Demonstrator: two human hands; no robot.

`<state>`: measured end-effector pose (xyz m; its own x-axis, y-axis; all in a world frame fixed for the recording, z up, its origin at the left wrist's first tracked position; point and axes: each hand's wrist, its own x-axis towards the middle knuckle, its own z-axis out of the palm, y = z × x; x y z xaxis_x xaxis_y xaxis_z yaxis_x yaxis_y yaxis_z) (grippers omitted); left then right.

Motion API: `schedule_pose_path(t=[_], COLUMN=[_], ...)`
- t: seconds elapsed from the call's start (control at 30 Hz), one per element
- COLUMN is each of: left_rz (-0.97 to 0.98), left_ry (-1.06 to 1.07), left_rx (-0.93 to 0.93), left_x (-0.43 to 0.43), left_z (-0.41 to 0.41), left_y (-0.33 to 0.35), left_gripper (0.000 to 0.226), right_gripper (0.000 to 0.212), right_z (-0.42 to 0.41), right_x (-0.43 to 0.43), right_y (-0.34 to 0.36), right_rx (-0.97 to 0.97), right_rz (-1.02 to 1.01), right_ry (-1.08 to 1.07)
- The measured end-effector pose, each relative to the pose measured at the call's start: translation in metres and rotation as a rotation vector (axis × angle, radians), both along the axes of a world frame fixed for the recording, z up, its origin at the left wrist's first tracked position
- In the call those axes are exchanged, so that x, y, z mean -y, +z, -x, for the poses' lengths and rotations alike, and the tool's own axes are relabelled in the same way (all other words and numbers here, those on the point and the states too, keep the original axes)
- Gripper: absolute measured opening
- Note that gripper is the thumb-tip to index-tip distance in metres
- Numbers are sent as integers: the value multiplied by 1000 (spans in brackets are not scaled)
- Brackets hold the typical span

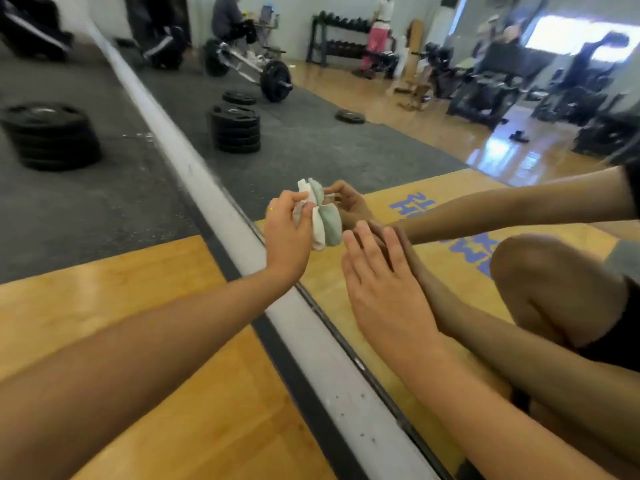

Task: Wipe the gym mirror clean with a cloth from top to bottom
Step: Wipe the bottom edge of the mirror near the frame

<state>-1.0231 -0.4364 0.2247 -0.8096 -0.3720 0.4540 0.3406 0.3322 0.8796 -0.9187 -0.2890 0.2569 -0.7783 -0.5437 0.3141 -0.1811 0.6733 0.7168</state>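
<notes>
The left hand (287, 233) pinches a bunched cloth (317, 220) in its grip, low against the mirror (346, 147), while the right hand (381, 285) rests spread on it.

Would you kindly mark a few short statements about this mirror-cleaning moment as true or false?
1. The left hand grips the crumpled white and pale green cloth. True.
2. The right hand is curled in a fist. False: its straight fingers lie against the gym mirror.
3. Round black weight plates are stacked on the dark rubber mat. True.
4. The cloth lies on the floor. False: it is held at the mirror.
</notes>
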Motion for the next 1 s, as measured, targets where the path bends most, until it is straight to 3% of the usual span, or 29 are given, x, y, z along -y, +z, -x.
schedule_pose_path(t=[0.13, 0.2, 0.47, 0.67, 0.8, 1.0], left_rz=[73, 97, 97, 7, -107, -155], left_ry=[1, -22, -150, -282, -350, -354], left_rx=[113, 109, -143, -183, -121, -20], left_x=[9, 12, 21, 27, 30, 24], left_z=[-4, -1, 13, 24, 26, 21], left_y=[22, 19, -1, -10, -12, -8], left_gripper=[7, 6, 9, 18, 24, 7], right_gripper=[71, 64, 71, 63, 66, 63], right_z=[-7, -7, 1, 9, 4, -1], right_x=[-3, -1, -6, -9, -6, -1], right_y=[1, 1, -12, -24, -20, -2], right_rx=[14, 28, -53, -121, -120, -8], right_rz=[-18, 16, 66, 95, 74, -24], right_ry=[34, 24, 27, 20, -29, -125])
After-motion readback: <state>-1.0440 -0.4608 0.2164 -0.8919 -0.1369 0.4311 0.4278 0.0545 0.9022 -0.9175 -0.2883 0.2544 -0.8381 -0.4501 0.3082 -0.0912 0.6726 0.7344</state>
